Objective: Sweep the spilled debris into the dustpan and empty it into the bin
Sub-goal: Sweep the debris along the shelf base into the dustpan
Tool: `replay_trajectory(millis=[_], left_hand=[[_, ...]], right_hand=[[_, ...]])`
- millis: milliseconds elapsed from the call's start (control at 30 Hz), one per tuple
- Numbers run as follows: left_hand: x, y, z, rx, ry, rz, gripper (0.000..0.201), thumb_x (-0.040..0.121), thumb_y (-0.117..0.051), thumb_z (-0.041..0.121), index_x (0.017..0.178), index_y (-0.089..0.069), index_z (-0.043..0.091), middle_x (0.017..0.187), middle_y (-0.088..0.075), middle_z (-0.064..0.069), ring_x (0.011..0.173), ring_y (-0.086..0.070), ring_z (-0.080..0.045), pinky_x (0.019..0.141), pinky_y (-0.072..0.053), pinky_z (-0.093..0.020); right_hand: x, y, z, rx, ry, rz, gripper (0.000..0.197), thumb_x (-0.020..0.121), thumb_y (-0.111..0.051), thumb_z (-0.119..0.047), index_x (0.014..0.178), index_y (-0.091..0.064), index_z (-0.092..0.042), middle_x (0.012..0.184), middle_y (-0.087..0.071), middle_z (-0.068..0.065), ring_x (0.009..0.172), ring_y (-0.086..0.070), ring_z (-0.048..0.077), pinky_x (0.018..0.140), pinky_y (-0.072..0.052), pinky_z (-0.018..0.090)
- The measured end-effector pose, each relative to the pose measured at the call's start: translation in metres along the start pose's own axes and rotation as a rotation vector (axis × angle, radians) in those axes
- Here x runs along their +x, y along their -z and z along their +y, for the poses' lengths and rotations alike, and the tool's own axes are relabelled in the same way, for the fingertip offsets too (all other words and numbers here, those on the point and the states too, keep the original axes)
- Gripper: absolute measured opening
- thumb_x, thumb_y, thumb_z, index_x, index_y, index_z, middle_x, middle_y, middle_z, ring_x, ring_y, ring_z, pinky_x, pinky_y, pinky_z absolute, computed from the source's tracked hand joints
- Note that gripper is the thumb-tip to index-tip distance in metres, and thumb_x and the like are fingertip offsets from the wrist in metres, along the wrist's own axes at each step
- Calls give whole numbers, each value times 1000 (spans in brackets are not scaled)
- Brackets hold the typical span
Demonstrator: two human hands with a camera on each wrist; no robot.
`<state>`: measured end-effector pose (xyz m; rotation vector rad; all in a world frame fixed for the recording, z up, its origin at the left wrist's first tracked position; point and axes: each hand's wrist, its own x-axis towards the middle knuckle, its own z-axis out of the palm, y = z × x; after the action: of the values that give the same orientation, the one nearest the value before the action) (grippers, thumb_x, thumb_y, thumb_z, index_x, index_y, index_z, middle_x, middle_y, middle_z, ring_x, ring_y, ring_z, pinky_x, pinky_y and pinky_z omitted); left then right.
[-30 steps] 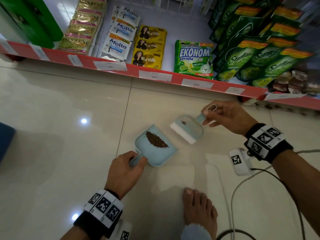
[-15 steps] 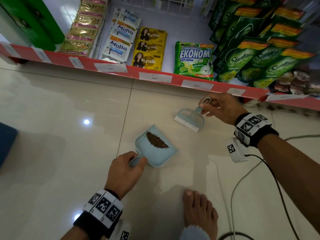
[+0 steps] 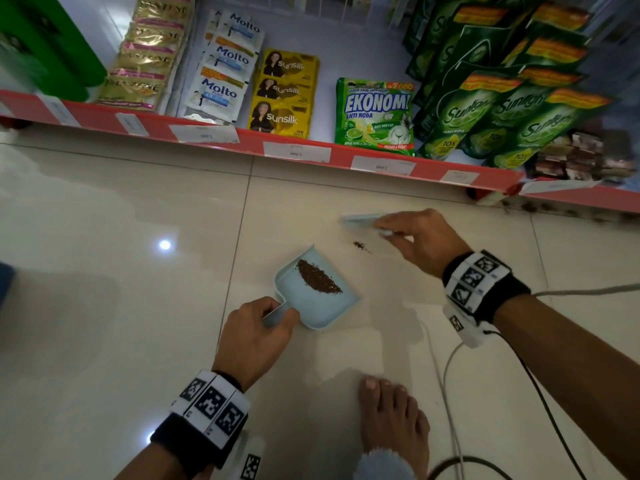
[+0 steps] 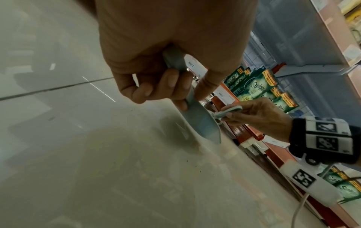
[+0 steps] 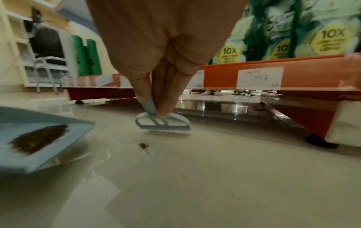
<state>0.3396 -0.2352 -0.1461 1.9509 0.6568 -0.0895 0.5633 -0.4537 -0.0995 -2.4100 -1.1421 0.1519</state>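
Note:
A light blue dustpan (image 3: 313, 311) lies on the tiled floor with a strip of dark brown debris (image 3: 318, 282) inside it. My left hand (image 3: 258, 336) grips its handle (image 4: 173, 61) from the near side. My right hand (image 3: 420, 239) pinches the handle of a small pale blue brush (image 5: 163, 123), whose white bristles touch the floor beyond the dustpan. A small patch of loose debris (image 3: 360, 246) lies on the floor between brush and dustpan, also seen in the right wrist view as loose debris (image 5: 144, 146). No bin is in view.
A red-edged low shelf (image 3: 294, 147) with sachets and green detergent pouches runs across the far side. My bare foot (image 3: 391, 420) rests near the dustpan. Cables (image 3: 450, 403) trail on the floor at right. Open tiles stretch to the left.
My right hand has carried the brush away from the dustpan toward the shelf and set its bristles down beyond the small debris patch. The dustpan and left hand have stayed put.

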Motion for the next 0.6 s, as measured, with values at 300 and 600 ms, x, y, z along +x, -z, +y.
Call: replay_trajectory(millis=[300, 600], left_hand=[[7, -1, 0, 43, 30, 5, 43, 80, -65, 40, 51, -38, 21, 41, -44, 12, 42, -36, -7, 50, -32, -25], [22, -22, 22, 120, -5, -103, 43, 83, -63, 44, 52, -42, 24, 48, -48, 9, 49, -47, -12, 50, -33, -24]], right_hand=[[-37, 17, -6, -21, 25, -99, 24, 91, -68, -5, 113, -74, -9, 115, -73, 6, 99, -73, 23, 92, -57, 35], [-14, 17, -15, -161, -201, 111, 15, 91, -62, -15, 102, -73, -12, 86, -76, 7, 73, -71, 31, 73, -57, 42]])
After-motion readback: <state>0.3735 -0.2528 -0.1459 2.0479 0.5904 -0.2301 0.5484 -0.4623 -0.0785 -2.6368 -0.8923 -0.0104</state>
